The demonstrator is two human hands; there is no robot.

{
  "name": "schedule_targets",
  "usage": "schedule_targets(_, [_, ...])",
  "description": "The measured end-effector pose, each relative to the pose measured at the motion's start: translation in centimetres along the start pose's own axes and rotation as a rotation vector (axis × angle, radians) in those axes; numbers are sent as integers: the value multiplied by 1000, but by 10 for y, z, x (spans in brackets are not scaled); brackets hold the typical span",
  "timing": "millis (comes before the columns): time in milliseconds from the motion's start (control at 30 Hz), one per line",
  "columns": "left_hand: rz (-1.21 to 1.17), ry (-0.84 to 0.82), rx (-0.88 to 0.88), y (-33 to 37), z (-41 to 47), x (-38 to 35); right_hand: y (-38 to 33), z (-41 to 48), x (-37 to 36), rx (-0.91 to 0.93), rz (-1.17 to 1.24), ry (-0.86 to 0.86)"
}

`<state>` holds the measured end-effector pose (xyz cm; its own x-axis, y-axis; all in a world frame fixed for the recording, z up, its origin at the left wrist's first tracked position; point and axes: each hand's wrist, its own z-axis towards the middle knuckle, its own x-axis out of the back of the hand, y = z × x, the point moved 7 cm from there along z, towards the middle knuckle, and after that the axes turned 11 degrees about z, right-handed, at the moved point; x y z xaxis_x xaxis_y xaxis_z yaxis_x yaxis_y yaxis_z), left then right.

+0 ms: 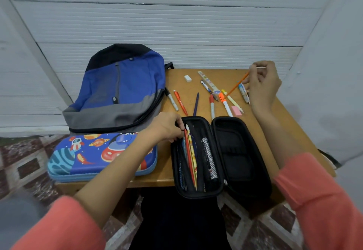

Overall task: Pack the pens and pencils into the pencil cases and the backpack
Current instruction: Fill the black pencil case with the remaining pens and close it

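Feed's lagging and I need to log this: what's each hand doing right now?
Left hand: grips the black pencil case at its rim.
Right hand: pinches the orange pencil.

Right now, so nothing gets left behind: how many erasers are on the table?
2. A white eraser lies near the table's far edge, right of the backpack; a pink eraser lies just beyond the black pencil case. Others may be hidden in cases.

Left sleeve [64, 228] & right sleeve [322, 196]: both coral-pink, plain soft fabric, prob. one long-sleeved top. Cuffs sit high up the forearms w/ loose bunched edges, and the forearms are bare below them. Left hand [167, 127] & right hand [263, 84] are bare. Lap covered by a dark garment [180, 226], navy or black, type unclear.
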<state>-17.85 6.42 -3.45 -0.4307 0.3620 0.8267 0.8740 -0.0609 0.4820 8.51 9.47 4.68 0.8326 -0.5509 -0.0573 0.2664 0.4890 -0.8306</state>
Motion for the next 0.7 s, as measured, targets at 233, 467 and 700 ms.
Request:
schedule_targets(233, [74, 71, -17, 3, -8, 3, -26, -30, -35, -248, 221, -231])
schedule_targets(467, [150, 96, -33, 5, -11, 4, -21, -83, -74, -410, 85, -535])
schedule_targets(700, [240, 133, -70, 9, -18, 5, -21, -121, -96, -345, -125, -794])
